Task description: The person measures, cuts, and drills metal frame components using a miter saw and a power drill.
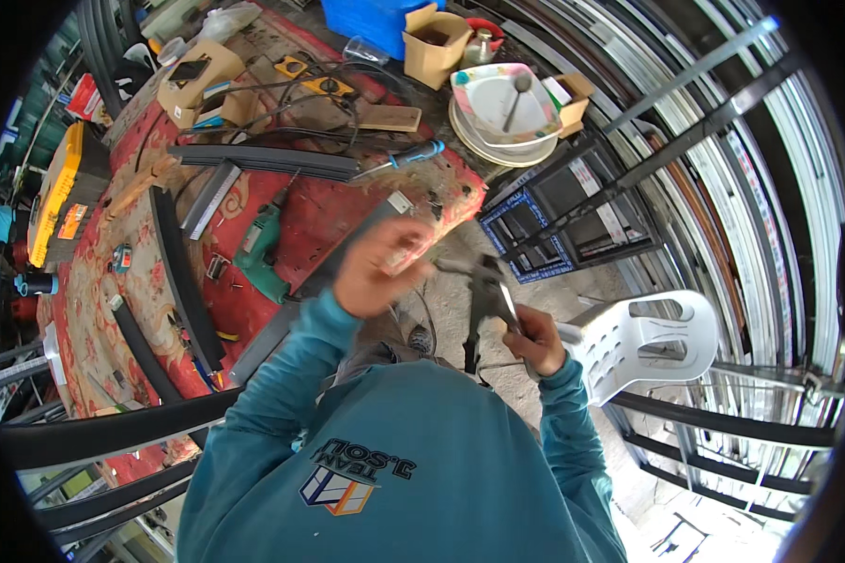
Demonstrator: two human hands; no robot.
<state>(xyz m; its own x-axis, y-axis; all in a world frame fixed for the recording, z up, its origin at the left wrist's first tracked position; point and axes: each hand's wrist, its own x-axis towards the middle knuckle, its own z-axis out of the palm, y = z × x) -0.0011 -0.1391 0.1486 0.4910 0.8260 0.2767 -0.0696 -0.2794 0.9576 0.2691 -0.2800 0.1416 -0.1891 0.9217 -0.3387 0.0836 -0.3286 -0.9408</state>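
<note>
My right hand is closed around a black hand tool with a pale edge, held over the floor to the right of the table; its exact kind I cannot make out. My left hand is smeared by motion at the table's edge, left of the tool and apart from my right hand. Its fingers are too blurred to read. Under and beside it, a dark metal profile with a pale end lies on the table. A green power drill rests left of that.
The red patterned table carries more dark profiles, a blue-handled screwdriver, a yellow-black toolbox and cables. Plates and cartons stand at its far end. A white plastic chair and a rack of long profiles are at right.
</note>
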